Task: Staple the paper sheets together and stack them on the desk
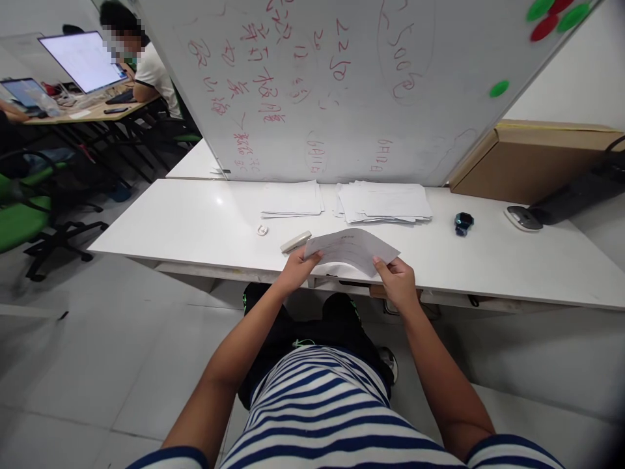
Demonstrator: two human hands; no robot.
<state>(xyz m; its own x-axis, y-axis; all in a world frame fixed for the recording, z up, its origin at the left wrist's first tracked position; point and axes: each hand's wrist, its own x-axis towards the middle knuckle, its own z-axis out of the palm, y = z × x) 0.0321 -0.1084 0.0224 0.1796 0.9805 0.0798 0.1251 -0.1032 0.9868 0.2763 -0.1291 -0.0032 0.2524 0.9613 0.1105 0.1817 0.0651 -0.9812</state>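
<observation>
A white sheet of paper [349, 249], bent into a curve and faintly printed, is held up over the front edge of the white table. My left hand [297, 268] pinches its left end and my right hand [396, 279] its right end, thumbs on top. Just beyond my left hand lies a long off-white object like a stapler [295, 242], partly hidden by the paper and hand. Behind the sheet, a larger stack of papers [385, 202] and a smaller stack of papers [293, 198] rest side by side on the table.
A whiteboard [312, 85] with red writing stands behind the white table [195, 221]. A small round white object [262, 230] lies at the left. Rightward are a dark watch [463, 223], a computer mouse [523, 218] and a cardboard box [527, 163]. A person [151, 71] sits at another desk, far left.
</observation>
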